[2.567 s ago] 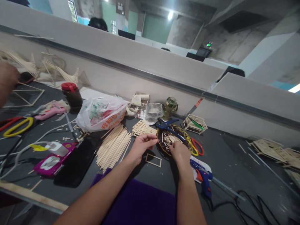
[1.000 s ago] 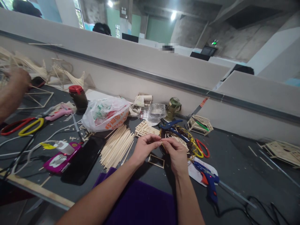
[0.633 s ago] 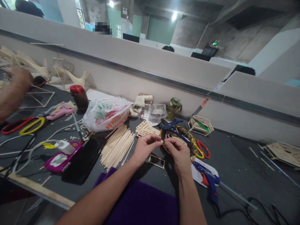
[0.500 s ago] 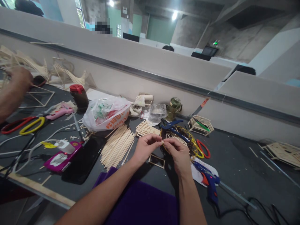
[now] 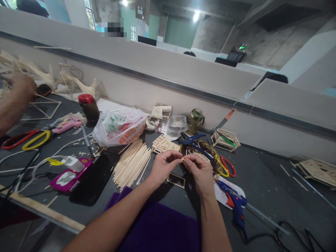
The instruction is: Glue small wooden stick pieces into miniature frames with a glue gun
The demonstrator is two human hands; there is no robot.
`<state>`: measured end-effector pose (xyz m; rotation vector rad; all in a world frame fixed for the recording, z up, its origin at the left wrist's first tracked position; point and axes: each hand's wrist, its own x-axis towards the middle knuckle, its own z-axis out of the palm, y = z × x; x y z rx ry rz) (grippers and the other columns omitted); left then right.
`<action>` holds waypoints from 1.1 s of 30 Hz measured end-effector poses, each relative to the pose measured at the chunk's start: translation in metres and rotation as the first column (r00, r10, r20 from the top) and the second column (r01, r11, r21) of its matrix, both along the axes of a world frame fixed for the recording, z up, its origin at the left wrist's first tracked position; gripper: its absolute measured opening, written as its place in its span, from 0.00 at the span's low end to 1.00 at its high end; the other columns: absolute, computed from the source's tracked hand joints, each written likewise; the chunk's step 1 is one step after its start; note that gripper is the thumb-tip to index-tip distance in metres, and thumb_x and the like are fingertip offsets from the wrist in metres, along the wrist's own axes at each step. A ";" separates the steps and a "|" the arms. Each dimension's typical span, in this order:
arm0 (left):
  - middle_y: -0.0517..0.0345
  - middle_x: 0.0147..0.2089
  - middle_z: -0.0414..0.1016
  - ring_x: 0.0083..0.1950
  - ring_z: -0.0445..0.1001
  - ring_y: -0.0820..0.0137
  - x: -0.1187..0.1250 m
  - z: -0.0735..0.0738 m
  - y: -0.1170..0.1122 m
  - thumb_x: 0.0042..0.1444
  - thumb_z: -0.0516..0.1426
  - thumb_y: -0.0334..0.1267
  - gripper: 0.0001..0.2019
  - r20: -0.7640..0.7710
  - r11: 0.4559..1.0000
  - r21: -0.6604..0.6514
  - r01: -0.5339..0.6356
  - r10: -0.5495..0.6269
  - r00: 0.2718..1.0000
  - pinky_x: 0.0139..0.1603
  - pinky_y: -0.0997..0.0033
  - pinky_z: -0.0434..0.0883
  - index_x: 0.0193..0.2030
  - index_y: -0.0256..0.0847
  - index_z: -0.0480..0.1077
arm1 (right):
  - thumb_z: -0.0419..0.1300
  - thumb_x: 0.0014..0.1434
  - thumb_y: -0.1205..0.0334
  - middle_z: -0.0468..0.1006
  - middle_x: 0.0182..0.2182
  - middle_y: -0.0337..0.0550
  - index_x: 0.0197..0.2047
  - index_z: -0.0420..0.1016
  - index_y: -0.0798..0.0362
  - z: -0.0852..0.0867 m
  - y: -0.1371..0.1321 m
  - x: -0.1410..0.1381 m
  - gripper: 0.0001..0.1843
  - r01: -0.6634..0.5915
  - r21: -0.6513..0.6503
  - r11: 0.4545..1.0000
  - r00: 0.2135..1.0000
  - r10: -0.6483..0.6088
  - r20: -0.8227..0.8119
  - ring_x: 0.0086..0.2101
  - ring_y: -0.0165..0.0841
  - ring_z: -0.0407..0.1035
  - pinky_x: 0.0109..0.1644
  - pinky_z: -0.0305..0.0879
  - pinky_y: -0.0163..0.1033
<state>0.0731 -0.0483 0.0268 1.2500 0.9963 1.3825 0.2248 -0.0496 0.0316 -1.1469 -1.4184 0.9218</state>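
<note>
A short stick piece [image 5: 182, 159] is pinched between the fingertips of both hands, held just above the dark counter [image 5: 262, 182]. The left hand [image 5: 162, 167] has thumb and forefinger closed on one end, the rest of its fingers curled loosely. The right hand [image 5: 200, 172] meets it from the other side, its fingertips pressed to the same piece, so the two hands touch at the tips.

Below them, on the counter, lies a small rectangular frame [image 5: 175, 180] of thin sticks. Just behind the right hand sits a round tray [image 5: 210, 154] with a yellow rim, holding short cut sticks, and blue cutters [image 5: 191, 139] rest across its far edge. Red-handled scissors [image 5: 228, 165] lie beside the tray. A blue glue gun [image 5: 235, 203] lies to the right of the right wrist, on a white sheet.

To the left of the left hand is a fanned bundle of long sticks [image 5: 131, 161], then a black phone [image 5: 91, 178] and a pink device [image 5: 68, 176]. A plastic bag [image 5: 119, 126] with red print sits behind the bundle, and a red-lidded jar [image 5: 89, 109] stands farther left.

At the far left edge another person's hand [image 5: 22, 89] reaches toward a stick frame [image 5: 44, 106], well apart from the two hands at the centre. A purple cloth [image 5: 157, 227] lies between the forearms at the near edge.
</note>
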 end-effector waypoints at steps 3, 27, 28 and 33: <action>0.55 0.35 0.78 0.35 0.73 0.69 0.001 0.000 0.000 0.49 0.64 0.40 0.09 -0.007 1.000 0.005 -0.010 0.010 1.000 0.37 0.71 0.68 0.36 0.39 0.77 | 0.64 0.55 0.56 0.77 0.33 0.41 0.33 0.80 0.50 0.000 0.000 0.000 0.08 0.007 -0.002 1.000 1.000 -0.007 0.002 0.33 0.33 0.67 0.34 0.60 0.37; 0.55 0.33 0.75 0.35 0.71 0.68 0.000 -0.008 0.005 0.52 0.61 0.41 0.08 -0.128 0.995 0.101 0.003 0.010 0.992 0.37 0.70 0.66 0.35 0.42 0.79 | 0.63 0.55 0.58 0.77 0.31 0.41 0.32 0.80 0.50 0.002 0.001 -0.001 0.06 0.031 0.088 0.996 0.998 -0.036 0.054 0.35 0.34 0.69 0.41 0.62 0.40; 0.55 0.33 0.75 0.35 0.71 0.68 -0.001 -0.007 0.005 0.52 0.61 0.41 0.08 -0.130 0.995 0.101 0.001 0.012 0.991 0.37 0.70 0.66 0.35 0.42 0.79 | 0.63 0.55 0.58 0.77 0.31 0.41 0.32 0.80 0.50 0.002 0.002 -0.001 0.06 0.029 0.085 0.996 0.998 -0.034 0.054 0.35 0.35 0.69 0.42 0.62 0.40; 0.56 0.31 0.74 0.34 0.71 0.69 -0.001 -0.005 0.004 0.52 0.62 0.41 0.07 -0.136 0.996 0.085 -0.008 0.019 0.991 0.35 0.71 0.65 0.34 0.41 0.79 | 0.63 0.55 0.56 0.77 0.32 0.41 0.32 0.80 0.50 -0.002 0.002 0.000 0.07 0.029 0.071 0.997 0.998 -0.033 0.056 0.36 0.35 0.69 0.43 0.62 0.41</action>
